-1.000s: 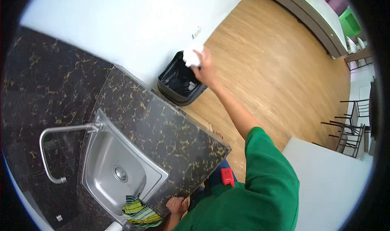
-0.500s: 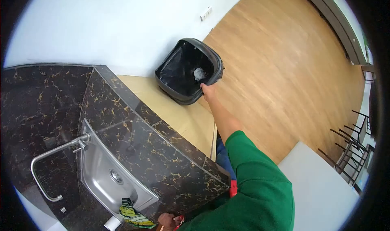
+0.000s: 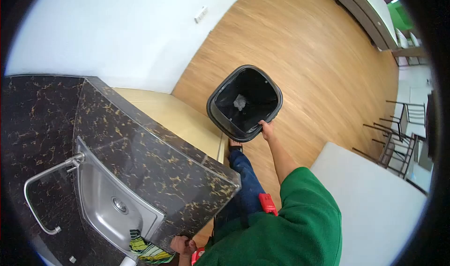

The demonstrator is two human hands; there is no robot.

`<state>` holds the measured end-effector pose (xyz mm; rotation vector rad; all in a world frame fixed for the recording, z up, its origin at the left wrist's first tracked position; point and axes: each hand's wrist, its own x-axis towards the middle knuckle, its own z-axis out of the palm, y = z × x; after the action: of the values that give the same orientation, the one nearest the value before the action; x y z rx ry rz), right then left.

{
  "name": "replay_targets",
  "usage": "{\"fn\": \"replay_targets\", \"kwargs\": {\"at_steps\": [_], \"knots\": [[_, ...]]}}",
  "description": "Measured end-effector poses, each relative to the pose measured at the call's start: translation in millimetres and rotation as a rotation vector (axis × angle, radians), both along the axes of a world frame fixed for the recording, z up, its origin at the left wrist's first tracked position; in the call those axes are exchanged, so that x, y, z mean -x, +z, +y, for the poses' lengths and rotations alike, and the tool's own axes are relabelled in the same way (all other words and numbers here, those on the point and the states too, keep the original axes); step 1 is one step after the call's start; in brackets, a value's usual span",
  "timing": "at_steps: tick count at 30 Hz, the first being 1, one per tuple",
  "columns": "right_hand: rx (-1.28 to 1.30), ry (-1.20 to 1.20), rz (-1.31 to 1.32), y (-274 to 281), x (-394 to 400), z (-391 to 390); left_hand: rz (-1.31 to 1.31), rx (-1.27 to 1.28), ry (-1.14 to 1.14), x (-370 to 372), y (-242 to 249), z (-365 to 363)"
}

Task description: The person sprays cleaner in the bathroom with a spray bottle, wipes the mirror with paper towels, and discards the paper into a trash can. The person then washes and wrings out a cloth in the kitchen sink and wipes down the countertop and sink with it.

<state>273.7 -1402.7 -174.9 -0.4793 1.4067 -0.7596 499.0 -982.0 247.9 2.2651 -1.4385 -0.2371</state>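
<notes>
My right hand point(image 3: 267, 129) grips the near rim of a black bin point(image 3: 218, 118), which hangs tilted with its opening facing me. Crumpled whitish material point(image 3: 239, 102) lies inside it. Near the counter edge at the bottom, my left hand point(image 3: 183, 245) is closed, its fingers curled; whatever it may hold is hidden. Beside it a green and yellow striped cloth point(image 3: 145, 249) drapes over the edge of the steel sink point(image 3: 101, 198).
The dark marbled counter point(image 3: 154, 172) with a faucet point(image 3: 49, 170) spans the left. Pale cabinet panels point(image 3: 164, 118) stand below it. A white tabletop point(image 3: 361, 205) and black metal-framed chairs point(image 3: 398, 125) are at right. Wooden flooring point(image 3: 300, 60) extends ahead.
The bin has moved right and nearer to me in my right hand, away from the wall and cabinet. The view has shifted, and my leg and foot now show below the bin.
</notes>
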Motion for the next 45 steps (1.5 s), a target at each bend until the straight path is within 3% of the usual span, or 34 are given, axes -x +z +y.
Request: {"fn": "replay_targets", "kwargs": {"at_steps": [4, 7, 9, 10, 13, 14, 17, 18, 19, 20, 22, 25, 28, 30, 32, 34, 36, 39, 42, 43, 45], "knots": [[-0.021, -0.098, 0.023, 15, 75, 38, -0.089, 0.055, -0.051, 0, -3, 2], [-0.005, -0.063, 0.055, 17, 124, 71, -0.062, 0.094, 0.034, 4, -5, 0], [-0.032, 0.068, 0.123, 36, 142, 84, 0.162, 0.190, 0.192, 27, 5, -18], [-0.323, 0.238, 0.384, 58, 153, 84, 0.270, 0.236, 0.275, 42, 9, -22], [-0.274, 1.032, 0.929, 99, 172, 74, 0.403, 0.191, -0.104, 97, -9, -29], [0.353, 0.989, 1.025, 112, 170, 78, 0.453, 0.132, -0.057, 128, -12, -52], [0.461, 0.723, 0.776, 90, 139, 49, 0.940, -0.049, 0.016, 189, -61, -104], [0.429, 0.682, 0.755, 73, 123, 35, 0.966, -0.118, 0.000, 204, -80, -112], [0.656, 0.632, 0.801, 46, 110, 23, 0.991, -0.189, -0.015, 217, -101, -119], [0.461, 0.683, 0.752, 19, 98, 7, 1.003, -0.161, -0.035, 228, -121, -127], [0.492, 0.763, 0.911, -80, 84, -10, 1.038, -0.289, 0.085, 249, -145, -140], [0.504, 1.130, 1.117, -240, 85, -24, 1.100, -0.412, 0.261, 274, -191, -142], [1.020, 1.152, 1.317, -291, 85, -24, 1.142, -0.446, 0.439, 302, -230, -136], [0.731, 0.935, 1.291, -394, 94, -7, 1.213, -0.511, 0.572, 311, -242, -144], [0.506, 0.871, 1.183, -420, 98, 4, 1.203, -0.482, 0.579, 318, -254, -152], [0.335, 0.948, 0.996, -367, 97, -8, 1.191, -0.449, 0.559, 322, -255, -165], [0.194, 1.096, 0.970, -355, 97, -13, 1.177, -0.418, 0.512, 312, -249, -192], [0.218, 1.085, 1.000, -325, 92, -26, 1.256, -0.359, 0.551, 302, -236, -226], [0.213, 1.047, 1.078, -228, 82, -28, 1.292, -0.237, 0.439, 293, -245, -248], [0.214, 1.025, 1.070, -185, 77, -32, 1.409, -0.195, 0.508, 285, -244, -265], [0.225, 1.020, 0.938, -70, 68, -50, 1.561, -0.140, 0.556, 271, -249, -300]]}}
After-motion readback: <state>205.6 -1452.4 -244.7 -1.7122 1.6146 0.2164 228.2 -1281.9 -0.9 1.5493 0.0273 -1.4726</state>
